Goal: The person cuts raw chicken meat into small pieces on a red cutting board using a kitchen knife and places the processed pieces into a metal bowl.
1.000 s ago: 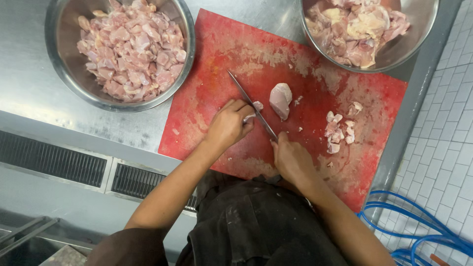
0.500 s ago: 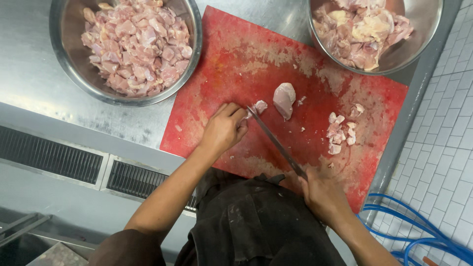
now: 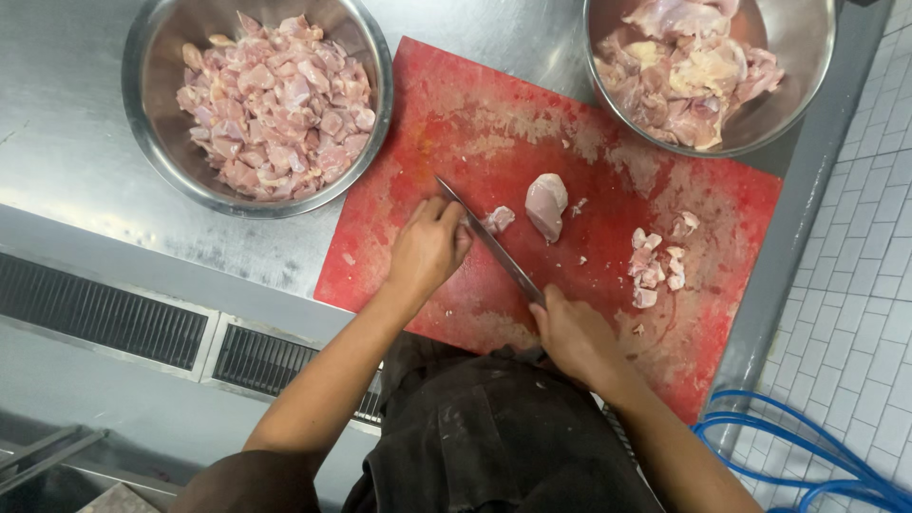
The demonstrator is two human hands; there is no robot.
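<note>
A: Where does the meat lie from the fingers?

B: The small pale-pink raw chicken piece [image 3: 498, 219] lies just beyond the fingertips of the left hand [image 3: 426, 249], touching or nearly touching them, on the red plastic cutting board [image 3: 456, 114]. The fingers are curled down and press there; whether they pinch the piece cannot be told.

A: And the blade?

B: The right hand [image 3: 570, 332] is clenched round the handle of the long steel kitchen knife [image 3: 494, 245]. Its long axis runs diagonally from that fist up and away toward the left fingertips, and the blade passes just beside the small piece, between it and the left fingers.

A: Which hand is nearer the meat?

B: The left one, plainly. The right hand stays well back near the board's near edge.

A: Count what is there.

B: One knife, one board, two hands. A larger pale raw chicken chunk [image 3: 546, 204] lies just past the small piece, farther from the left fingers. A cluster of small trimmed scraps [image 3: 655, 261] lies out to the right of the knife. Two round steel bowls: the left bowl [image 3: 142, 142] holds many diced pieces, the right bowl [image 3: 807, 85] holds bigger uncut ones.
</note>
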